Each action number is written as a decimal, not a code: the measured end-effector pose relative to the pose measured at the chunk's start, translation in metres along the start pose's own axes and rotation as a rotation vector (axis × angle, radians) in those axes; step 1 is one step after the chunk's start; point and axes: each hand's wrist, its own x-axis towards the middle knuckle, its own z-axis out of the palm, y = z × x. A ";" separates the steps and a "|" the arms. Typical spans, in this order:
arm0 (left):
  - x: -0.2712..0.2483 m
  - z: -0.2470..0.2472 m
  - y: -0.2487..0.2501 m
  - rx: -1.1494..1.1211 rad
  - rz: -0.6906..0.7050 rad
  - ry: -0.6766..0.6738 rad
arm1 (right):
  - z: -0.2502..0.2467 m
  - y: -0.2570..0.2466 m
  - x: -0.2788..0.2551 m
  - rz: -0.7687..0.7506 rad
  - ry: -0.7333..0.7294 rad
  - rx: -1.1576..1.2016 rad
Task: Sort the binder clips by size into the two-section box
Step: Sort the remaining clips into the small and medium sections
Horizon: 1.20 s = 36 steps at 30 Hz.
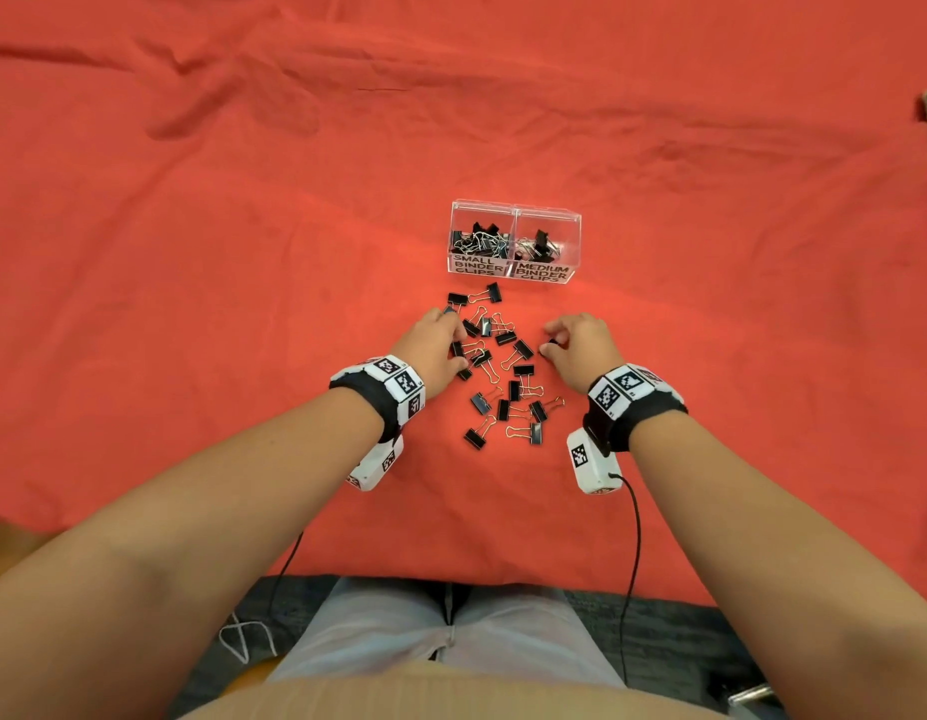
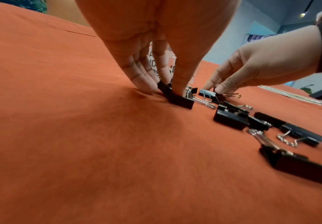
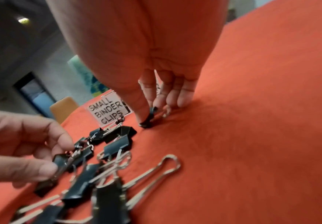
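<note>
On the bench both hands pinch binder clips (image 1: 504, 363): the left hand (image 1: 436, 350) grips a larger clip (image 2: 177, 97), the right hand (image 1: 581, 345) a small clip (image 3: 149, 118). Light, stiff and probably slick, they seem best taken across the black body.

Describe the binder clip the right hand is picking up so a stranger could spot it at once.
On the red cloth, find the clear two-section plastic box and the loose pile of black binder clips before it. At the pile's right edge, the right hand pinches one small black binder clip, apart from the pile.
</note>
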 end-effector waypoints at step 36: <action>0.023 -0.012 -0.003 0.277 0.017 0.007 | -0.042 -0.021 0.016 0.040 0.096 0.467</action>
